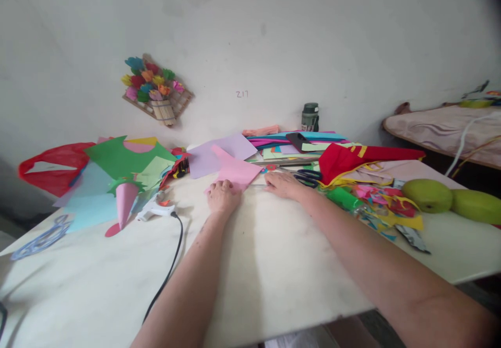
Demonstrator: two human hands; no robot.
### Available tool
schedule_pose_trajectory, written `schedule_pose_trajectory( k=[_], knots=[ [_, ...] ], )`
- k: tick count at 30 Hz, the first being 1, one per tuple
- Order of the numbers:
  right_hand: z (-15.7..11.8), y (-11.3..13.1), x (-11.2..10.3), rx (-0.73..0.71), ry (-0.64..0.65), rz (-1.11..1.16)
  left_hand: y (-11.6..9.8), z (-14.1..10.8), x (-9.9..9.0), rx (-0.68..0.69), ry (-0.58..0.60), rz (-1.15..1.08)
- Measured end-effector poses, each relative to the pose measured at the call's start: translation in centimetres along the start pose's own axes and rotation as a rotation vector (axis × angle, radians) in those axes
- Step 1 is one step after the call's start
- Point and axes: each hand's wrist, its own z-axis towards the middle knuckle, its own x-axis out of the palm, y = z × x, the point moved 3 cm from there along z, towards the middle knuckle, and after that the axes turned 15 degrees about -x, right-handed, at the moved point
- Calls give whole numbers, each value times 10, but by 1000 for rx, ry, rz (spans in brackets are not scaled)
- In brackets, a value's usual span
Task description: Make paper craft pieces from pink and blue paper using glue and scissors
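Note:
A sheet of pink paper (239,173) lies on the table, one narrow end pointing up toward the wall. My left hand (224,195) is on its near left corner, fingers bent and pressed onto the paper. To the right, my right hand (282,183) rests low on the table with its fingers drawn together. From its fingertips a thin grey strip (256,185) runs toward my left hand; its kind is too small to make out. Dark-handled scissors (309,177) lie just behind my right wrist, and a small red paper flower (271,167) sits beyond the fingers.
At left are a pink paper cone (126,204) with green fringe, a white glue gun (157,210) with a black cord, and green paper (125,159). At right lie red cloth (332,163), paper scraps (387,210) and green fruits (426,195). A bottle (310,117) stands behind stacked paper.

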Motion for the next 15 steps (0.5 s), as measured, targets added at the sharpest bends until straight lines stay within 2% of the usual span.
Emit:
schedule_pose_trajectory(
  k=[15],
  knots=[
    [9, -6, 7, 31, 114, 26, -2, -1, -2, -4, 27, 4]
  ],
)
